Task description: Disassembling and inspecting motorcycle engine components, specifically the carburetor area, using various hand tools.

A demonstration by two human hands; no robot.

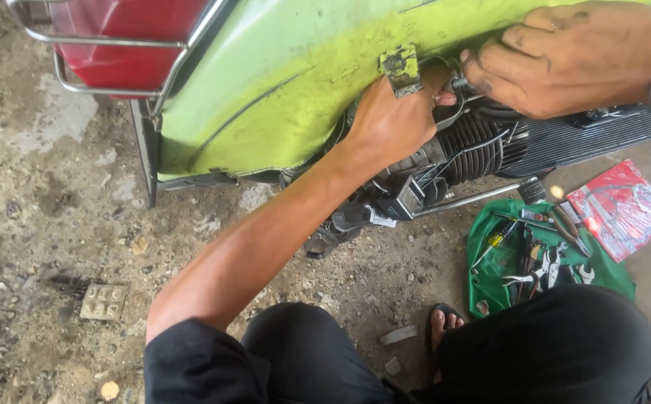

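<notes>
both hands work at the finned engine cylinder (475, 153) under the lime-green scooter body panel (265, 82). the left hand (393, 123) reaches up from below, just left of the cylinder, fingers curled under the panel edge; what they close on is hidden, so i cannot tell its grip. the right hand (565, 60) comes in from the right above the cylinder, fingers closed round a small dark tool or fitting (456, 84) whose tip points left toward the left hand. its long axis seems to run roughly level, left to right, and the right hand is nearer to it, the two hands almost touching there. most of the fitting is covered by fingers and cables (452, 112), so its kind is hard to make out. below and right of the cylinder lie a green cloth (490, 280) with pliers and screwdrivers, and a red packet (621, 209). a red tail lamp (123, 37) behind a chrome rack sits far left of the cylinder
</notes>
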